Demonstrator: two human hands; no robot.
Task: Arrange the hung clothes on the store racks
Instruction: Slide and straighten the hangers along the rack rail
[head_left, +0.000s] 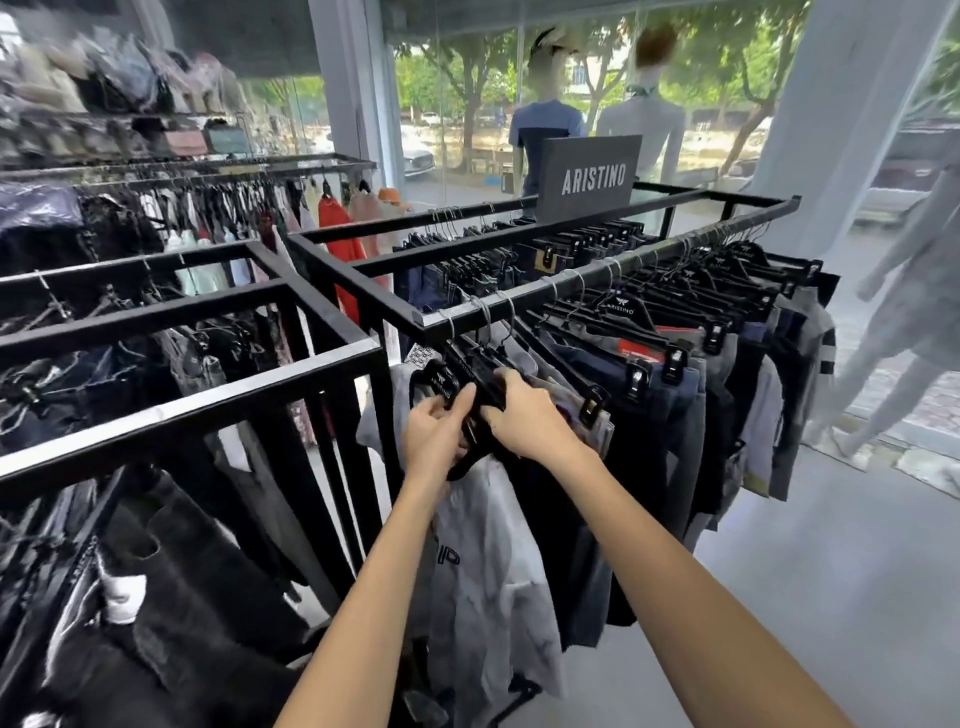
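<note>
Both hands at near end of black rack rail (597, 270). Left hand (434, 434) and right hand (524, 415) curl round black plastic hangers (480, 384) bunched there; a grey T-shirt (488, 561) hangs below. Judgement: garments light and limp, hangers stiff, slippery; best held at the hanger neck, under the wire hook.

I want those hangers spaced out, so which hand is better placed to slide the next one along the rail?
Probably the right hand: it grips the black hangers on the side toward the remaining clothes. The left hand holds the near end, steadying the grey shirt.
</note>
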